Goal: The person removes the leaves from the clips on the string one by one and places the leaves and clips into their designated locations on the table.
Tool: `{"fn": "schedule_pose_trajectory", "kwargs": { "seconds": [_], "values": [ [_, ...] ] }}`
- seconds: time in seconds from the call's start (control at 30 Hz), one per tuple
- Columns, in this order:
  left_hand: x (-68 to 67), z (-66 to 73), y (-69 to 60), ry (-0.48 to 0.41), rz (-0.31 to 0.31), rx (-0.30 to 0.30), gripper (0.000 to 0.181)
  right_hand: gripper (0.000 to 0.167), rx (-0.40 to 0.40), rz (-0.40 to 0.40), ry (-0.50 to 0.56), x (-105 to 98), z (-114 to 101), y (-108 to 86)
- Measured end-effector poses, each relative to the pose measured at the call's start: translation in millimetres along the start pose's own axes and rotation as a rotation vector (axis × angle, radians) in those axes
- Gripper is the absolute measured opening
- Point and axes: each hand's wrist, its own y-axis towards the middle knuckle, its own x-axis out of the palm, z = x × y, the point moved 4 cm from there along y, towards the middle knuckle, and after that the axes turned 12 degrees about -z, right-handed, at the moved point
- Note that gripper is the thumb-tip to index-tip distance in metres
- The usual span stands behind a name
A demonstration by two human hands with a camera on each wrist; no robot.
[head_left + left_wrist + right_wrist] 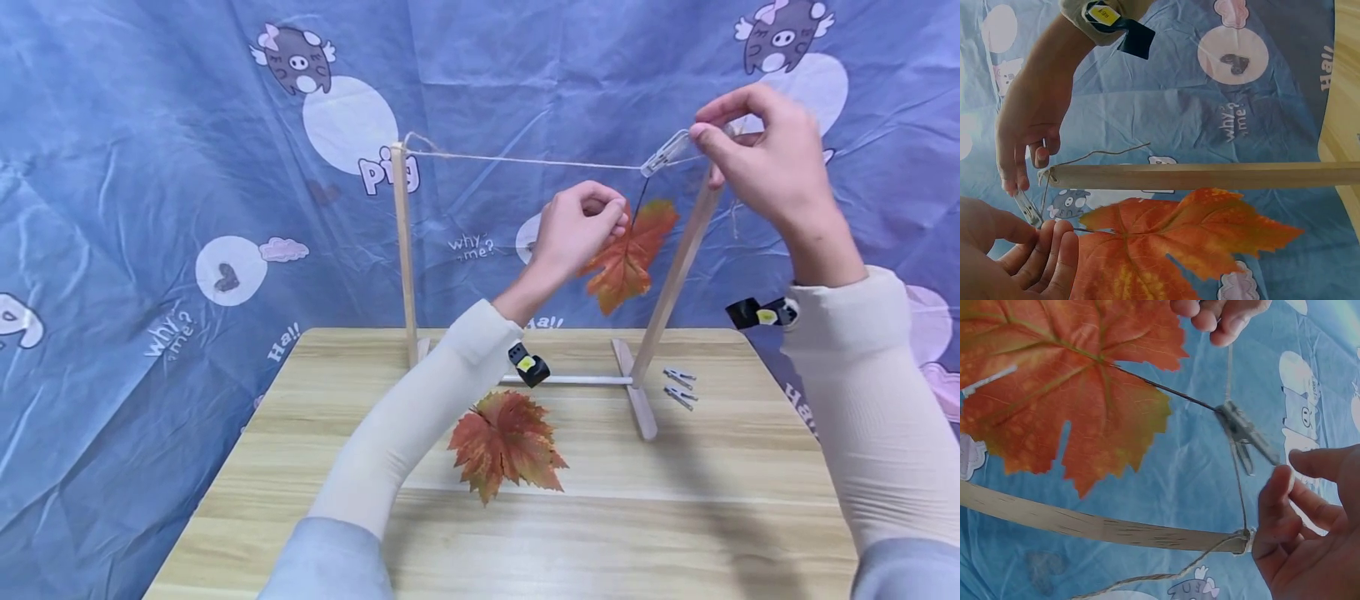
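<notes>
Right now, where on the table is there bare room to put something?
The table is bare on the near side of the lower leaf and left of the left sleeve. Two clips crowd the stand's right foot. Above, the left hand and right hand crowd the upper clip and hanging leaf.

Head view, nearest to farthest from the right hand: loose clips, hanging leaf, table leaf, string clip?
1. String clip: just left of the right hand.
2. Hanging leaf: below that clip.
3. Loose clips: on the table, right side; too close to rank between themselves.
4. Table leaf: farther left.
</notes>
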Motion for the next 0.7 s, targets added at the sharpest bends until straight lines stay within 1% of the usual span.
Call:
{"fn": "schedule_pose_trajectory", "kwargs": {
  "seconds": [0.07,0.2,0.27,0.4,0.47,0.53,0.7],
  "values": [
    [0.9,2.3,4.0,0.023,0.007,-0.009,0.015,0.012,0.026,-0.036,0.005,0,0,2.2],
    [1.7,7.0,12.2,0.101,0.037,-0.029,0.014,0.019,0.069,-0.104,0.000,0,1,6.7],
    [2.5,8.4,15.8,0.136,0.048,-0.045,0.014,0.028,0.088,-0.135,-0.005,0,1,8.8],
    [4.7,8.1,20.4,0.181,0.064,-0.078,0.018,0.052,0.129,-0.209,-0.022,2,2,10.8],
    [5.7,7.2,21.9,0.193,0.068,-0.086,0.020,0.058,0.146,-0.239,-0.013,3,3,11.1],
    [6.4,6.0,23.3,0.204,0.072,-0.096,0.021,0.057,0.150,-0.254,-0.007,4,4,11.0],
    [9.2,2.5,25.7,0.194,0.062,-0.106,0.024,0.041,0.133,-0.243,0.022,8,6,10.3]
  ]
}}
